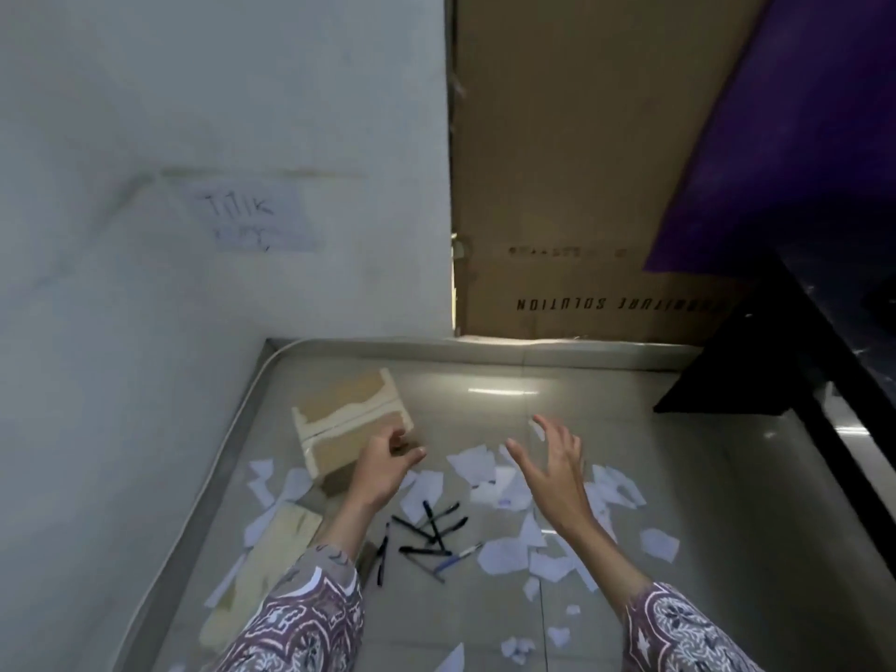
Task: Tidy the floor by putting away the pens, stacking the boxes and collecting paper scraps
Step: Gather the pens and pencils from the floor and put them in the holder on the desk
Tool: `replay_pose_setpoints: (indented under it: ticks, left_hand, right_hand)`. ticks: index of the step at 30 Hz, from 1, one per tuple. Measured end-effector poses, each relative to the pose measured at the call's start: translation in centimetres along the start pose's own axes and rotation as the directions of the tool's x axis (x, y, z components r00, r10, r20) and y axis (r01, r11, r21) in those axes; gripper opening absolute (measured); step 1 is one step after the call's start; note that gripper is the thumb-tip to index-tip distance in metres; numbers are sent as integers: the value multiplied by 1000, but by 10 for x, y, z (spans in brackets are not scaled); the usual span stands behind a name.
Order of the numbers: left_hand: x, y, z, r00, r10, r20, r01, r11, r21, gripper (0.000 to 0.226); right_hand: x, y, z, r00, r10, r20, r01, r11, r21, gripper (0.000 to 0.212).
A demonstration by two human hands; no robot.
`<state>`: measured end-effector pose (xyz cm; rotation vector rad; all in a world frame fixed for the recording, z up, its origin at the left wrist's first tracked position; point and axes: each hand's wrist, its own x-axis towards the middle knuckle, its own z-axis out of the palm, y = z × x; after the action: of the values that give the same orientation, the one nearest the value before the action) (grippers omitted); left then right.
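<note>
1. Boxes: one flat box (pixel 353 425), tan with pale edges, lies on the grey floor (pixel 606 405) at the far left, near the white wall (pixel 194 138). A second pale box (pixel 262 569) lies nearer, at the left, partly behind the patterned left sleeve (pixel 300 623).
2. Large cardboard carton (pixel 557 162) stands against the far wall, printed text upside down; purple cloth (pixel 800 114) hangs to its right, above a black table edge (pixel 785 341).
3. Paper scraps (pixel 504 555), white and torn, lie scattered across the middle and right of the floor, some at the left beside the boxes.
4. Left hand (pixel 383 465) is over the near right corner of the far box, fingers curled; whether they grip the box I cannot tell.
5. Right hand (pixel 552 465) is raised above the scraps, fingers spread and straight, holding nothing.
6. Pens (pixel 431 531), dark, lie in a loose crossed heap on the floor between the two forearms; one with a blue barrel (pixel 456 557) lies at the near right of the heap.
</note>
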<state>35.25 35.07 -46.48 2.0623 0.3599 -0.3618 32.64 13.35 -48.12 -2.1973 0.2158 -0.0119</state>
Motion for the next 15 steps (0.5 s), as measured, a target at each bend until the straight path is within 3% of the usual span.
replay_pose_setpoints:
  ticks: [8, 15]
  left_hand:
    - [39, -135, 41, 984, -173, -37, 173, 985, -4, 46]
    - [86, -248, 90, 987, -160, -13, 161, 984, 82, 41]
  right_hand:
    - [7, 97, 111, 970, -20, 241, 49, 992, -115, 53]
    - [33, 195, 210, 934, -93, 344, 148, 980, -137, 44]
